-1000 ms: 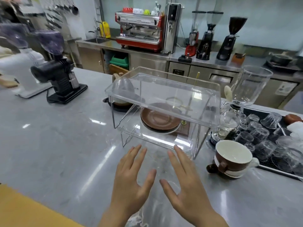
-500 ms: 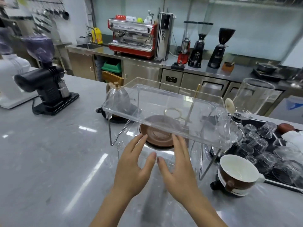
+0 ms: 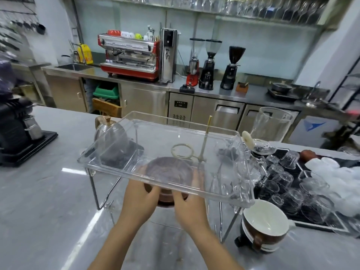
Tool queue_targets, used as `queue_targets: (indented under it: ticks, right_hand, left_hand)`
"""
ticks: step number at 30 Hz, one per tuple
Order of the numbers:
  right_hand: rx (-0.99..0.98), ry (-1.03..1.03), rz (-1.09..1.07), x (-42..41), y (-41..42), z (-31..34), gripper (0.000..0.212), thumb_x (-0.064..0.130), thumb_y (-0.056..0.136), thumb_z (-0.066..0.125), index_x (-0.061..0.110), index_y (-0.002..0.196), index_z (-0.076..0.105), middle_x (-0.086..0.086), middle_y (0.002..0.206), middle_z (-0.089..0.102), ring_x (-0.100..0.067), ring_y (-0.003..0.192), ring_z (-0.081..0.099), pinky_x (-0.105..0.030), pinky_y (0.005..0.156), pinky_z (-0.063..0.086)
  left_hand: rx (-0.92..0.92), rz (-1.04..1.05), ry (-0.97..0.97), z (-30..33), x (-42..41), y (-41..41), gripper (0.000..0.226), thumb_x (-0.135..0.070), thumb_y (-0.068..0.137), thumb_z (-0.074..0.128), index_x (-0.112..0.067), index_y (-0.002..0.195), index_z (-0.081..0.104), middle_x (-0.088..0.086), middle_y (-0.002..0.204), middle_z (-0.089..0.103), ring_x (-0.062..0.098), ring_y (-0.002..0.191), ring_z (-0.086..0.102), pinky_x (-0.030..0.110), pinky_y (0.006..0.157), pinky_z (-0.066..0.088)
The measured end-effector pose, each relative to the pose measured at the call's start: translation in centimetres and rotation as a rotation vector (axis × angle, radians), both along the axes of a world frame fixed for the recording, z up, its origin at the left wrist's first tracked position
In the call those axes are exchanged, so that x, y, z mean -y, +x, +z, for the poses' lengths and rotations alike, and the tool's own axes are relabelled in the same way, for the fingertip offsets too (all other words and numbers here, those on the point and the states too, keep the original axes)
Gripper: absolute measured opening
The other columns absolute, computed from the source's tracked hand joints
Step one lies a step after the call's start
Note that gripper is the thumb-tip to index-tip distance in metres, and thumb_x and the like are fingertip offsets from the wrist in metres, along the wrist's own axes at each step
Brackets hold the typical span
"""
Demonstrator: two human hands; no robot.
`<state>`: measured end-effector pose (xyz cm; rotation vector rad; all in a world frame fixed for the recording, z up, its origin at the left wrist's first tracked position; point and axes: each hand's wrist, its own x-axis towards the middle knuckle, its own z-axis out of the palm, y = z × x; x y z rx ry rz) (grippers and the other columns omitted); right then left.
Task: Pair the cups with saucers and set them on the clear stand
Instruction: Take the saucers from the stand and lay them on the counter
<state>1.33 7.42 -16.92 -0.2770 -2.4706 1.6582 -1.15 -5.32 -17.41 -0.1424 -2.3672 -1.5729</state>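
A two-tier clear stand (image 3: 116,145) stands on the grey counter in front of me. On its lower shelf, seen through the top tray, lies a stack of brown saucers (image 3: 168,171). My left hand (image 3: 139,197) grips the stack's left edge and my right hand (image 3: 190,201) grips its right edge, both with fingers reaching in under the top tray. Right of the stand, on the counter, sits a stack of brown cups with white insides (image 3: 266,224), untouched.
A black tray with several upturned glasses (image 3: 288,191) lies at the right, with a white cloth (image 3: 335,170) on it. A siphon brewer (image 3: 270,125) and a metal kettle (image 3: 109,131) stand behind the stand. At far left stands a black grinder (image 3: 17,131).
Both hands moved forward from above the bare counter to under the stand's top tray and closed on the saucer stack. The camera view rose.
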Motion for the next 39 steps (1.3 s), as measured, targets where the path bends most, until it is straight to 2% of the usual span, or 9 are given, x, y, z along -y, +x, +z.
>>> queue_targets:
  ticks: [3,7,10,13,22,28,32,36,39]
  right_hand:
    - [-0.029,-0.007,-0.024,0.1,-0.4,-0.4,0.066,0.022,0.091,0.061,0.046,0.142,0.028,0.019,0.128,0.055,-0.006,0.125,0.050,-0.031,0.112,0.038]
    - [0.017,-0.059,0.032,-0.6,-0.5,0.4,0.037,0.001,0.096,0.053,0.007,0.132,0.052,0.016,0.090,0.049,-0.006,0.095,0.045,0.000,0.077,0.032]
    - [-0.001,-0.074,-0.031,-0.1,-0.8,0.3,0.032,0.003,0.094,0.057,0.035,0.101,0.058,0.008,0.085,0.061,-0.004,0.094,0.062,-0.006,0.080,0.047]
    - [-0.046,-0.108,-0.072,0.3,-1.5,-0.9,0.051,0.010,0.093,0.059,0.060,0.091,0.054,0.008,0.101,0.068,-0.009,0.099,0.065,-0.039,0.093,0.054]
    - [-0.081,-0.181,-0.064,0.5,-1.7,-1.9,0.056,0.024,0.093,0.061,0.031,0.143,0.037,0.012,0.132,0.058,-0.011,0.124,0.055,-0.044,0.106,0.045]
    - [-0.121,-0.199,0.040,0.1,-0.1,0.0,0.063,0.023,0.095,0.061,0.045,0.144,0.028,0.021,0.122,0.062,0.009,0.112,0.058,-0.018,0.098,0.049]
    - [-0.132,-0.247,0.085,0.1,1.9,1.6,0.064,0.003,0.098,0.052,0.031,0.148,0.023,0.034,0.086,0.070,0.017,0.082,0.065,0.001,0.066,0.046]
    - [-0.107,-0.237,0.086,0.5,3.5,1.5,0.067,0.000,0.096,0.052,0.033,0.147,0.024,0.058,0.103,0.047,0.034,0.098,0.047,0.009,0.074,0.037]
    - [-0.112,-0.170,0.085,0.9,5.0,1.4,0.066,0.009,0.095,0.056,0.032,0.149,0.028,0.029,0.138,0.045,0.019,0.123,0.042,0.008,0.090,0.032]
  left_hand:
    - [0.020,0.005,-0.015,-0.7,0.0,-0.9,0.032,-0.015,0.089,0.069,-0.024,0.119,0.068,-0.021,0.101,0.068,-0.007,0.099,0.064,0.007,0.078,0.049]
    - [0.029,-0.002,0.048,-0.6,0.0,-1.4,0.042,-0.032,0.079,0.066,-0.030,0.121,0.067,-0.014,0.112,0.071,0.002,0.103,0.068,0.038,0.082,0.061]
    - [0.022,0.031,0.068,-0.5,-0.5,-1.3,0.044,-0.037,0.076,0.065,-0.030,0.119,0.067,-0.016,0.113,0.070,-0.001,0.104,0.065,0.034,0.086,0.058]
    - [0.048,0.036,0.150,-0.1,-1.0,-0.9,0.051,-0.053,0.070,0.056,-0.034,0.116,0.066,-0.021,0.111,0.068,-0.002,0.104,0.064,0.033,0.087,0.056]
    - [0.082,0.041,0.219,0.2,-1.2,-0.2,0.045,-0.038,0.073,0.059,-0.042,0.118,0.064,-0.023,0.113,0.066,-0.012,0.102,0.062,0.012,0.078,0.050]
    - [0.017,0.081,0.171,0.3,-0.9,0.6,0.038,-0.035,0.083,0.068,-0.035,0.121,0.063,-0.015,0.122,0.066,-0.013,0.108,0.058,0.000,0.080,0.043]
    - [-0.019,0.137,0.183,0.4,-0.7,2.4,0.027,-0.045,0.079,0.069,-0.050,0.104,0.061,-0.015,0.115,0.065,0.000,0.106,0.061,0.024,0.090,0.050]
    - [-0.057,0.173,0.135,0.8,-0.2,4.4,0.039,-0.046,0.076,0.064,-0.035,0.113,0.068,-0.010,0.116,0.066,0.010,0.110,0.061,0.036,0.097,0.051]
    - [-0.053,0.199,0.147,1.0,0.2,6.0,0.039,-0.039,0.078,0.068,-0.037,0.117,0.064,-0.013,0.129,0.062,0.006,0.123,0.055,0.029,0.105,0.045]
